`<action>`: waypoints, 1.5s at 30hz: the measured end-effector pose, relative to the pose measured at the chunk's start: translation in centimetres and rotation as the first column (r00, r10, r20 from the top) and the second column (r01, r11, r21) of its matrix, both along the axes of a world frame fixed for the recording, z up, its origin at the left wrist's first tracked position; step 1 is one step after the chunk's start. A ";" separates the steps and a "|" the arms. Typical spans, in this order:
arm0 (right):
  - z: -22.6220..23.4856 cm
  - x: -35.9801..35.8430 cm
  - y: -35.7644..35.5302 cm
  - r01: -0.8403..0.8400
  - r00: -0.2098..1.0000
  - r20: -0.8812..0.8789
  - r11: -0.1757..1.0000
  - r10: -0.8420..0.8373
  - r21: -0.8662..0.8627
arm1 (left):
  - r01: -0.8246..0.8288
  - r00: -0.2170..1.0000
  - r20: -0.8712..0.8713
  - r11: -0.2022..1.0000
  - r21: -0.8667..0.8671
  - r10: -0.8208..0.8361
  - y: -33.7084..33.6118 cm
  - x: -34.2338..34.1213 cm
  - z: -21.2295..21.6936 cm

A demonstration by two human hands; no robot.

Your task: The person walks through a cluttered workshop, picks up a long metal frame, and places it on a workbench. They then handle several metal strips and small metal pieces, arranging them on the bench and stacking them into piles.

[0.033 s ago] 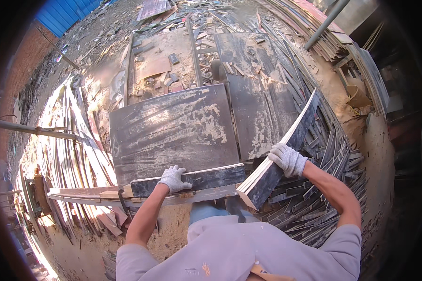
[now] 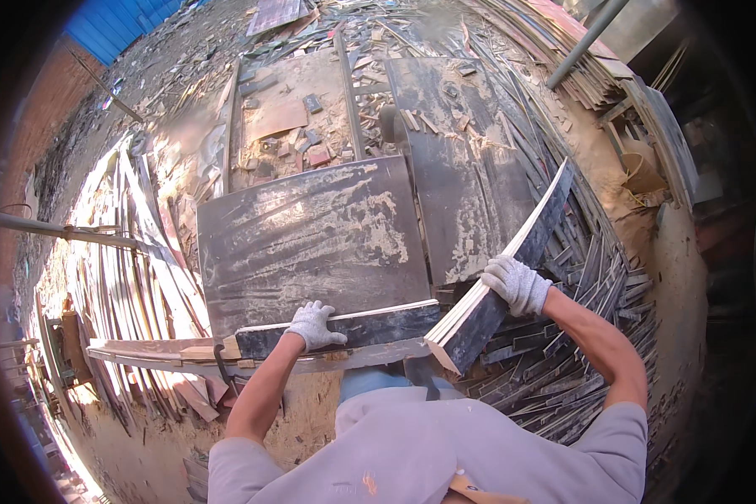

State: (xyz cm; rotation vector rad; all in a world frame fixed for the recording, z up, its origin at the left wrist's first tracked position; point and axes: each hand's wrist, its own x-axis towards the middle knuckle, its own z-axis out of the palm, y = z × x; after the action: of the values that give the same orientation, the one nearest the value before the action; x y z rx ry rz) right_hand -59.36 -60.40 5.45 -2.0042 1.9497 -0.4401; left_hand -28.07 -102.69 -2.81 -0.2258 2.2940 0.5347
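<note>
My gloved left hand (image 2: 313, 324) closes over the top edge of a dark plywood strip (image 2: 344, 328) standing on its long side along the near edge of the big scuffed panel (image 2: 311, 239), fingers curled over it and clamped tight. My gloved right hand (image 2: 517, 284) wraps around a stack of long dark strips (image 2: 504, 277), pale on their cut edges, which rises at a slant from just off the panel's near right corner toward the far right; its lower end nearly meets the right end of the strip under my left hand. Both strips sit at the near side of the panel, just in front of my chest. A second dark panel (image 2: 462, 168) lies beyond the panel's right edge. Heaps of thin offcuts (image 2: 563, 378) spread below my right forearm, and pale slats (image 2: 134, 277) fan out past the panel's left edge. Wood scraps (image 2: 294, 118) litter the sandy ground beyond its far edge.
</note>
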 end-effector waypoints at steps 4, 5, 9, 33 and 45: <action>2.0 1.8 0.8 0.011 1.000 -0.005 1.000 -0.011 0.023 | 0.146 0.973 0.174 0.988 0.058 -0.154 5.4 7.0 2.8; 1.2 1.1 0.9 0.011 1.000 -0.015 1.000 -0.011 0.023 | 0.171 0.965 0.191 0.983 0.062 -0.179 6.4 7.8 2.3; -0.6 0.2 0.2 -0.006 1.000 0.012 1.000 0.006 0.013 | 0.032 0.940 0.331 0.989 0.146 -0.079 8.7 9.6 2.7; -1.5 1.3 0.2 0.000 1.000 -0.004 0.994 0.001 0.107 | -0.165 0.986 -0.001 0.985 0.044 0.165 -14.3 -7.7 6.0; -1.2 1.7 -1.1 -0.035 0.998 -0.047 0.996 0.039 0.084 | -0.239 0.876 -0.482 0.892 -0.384 0.028 -10.4 -2.9 2.3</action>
State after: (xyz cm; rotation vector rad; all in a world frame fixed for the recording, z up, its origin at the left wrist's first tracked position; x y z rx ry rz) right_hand -57.69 -61.49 4.27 -2.0131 1.9227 -0.2989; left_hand -31.01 -113.07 -0.52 -0.5312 2.8739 0.1368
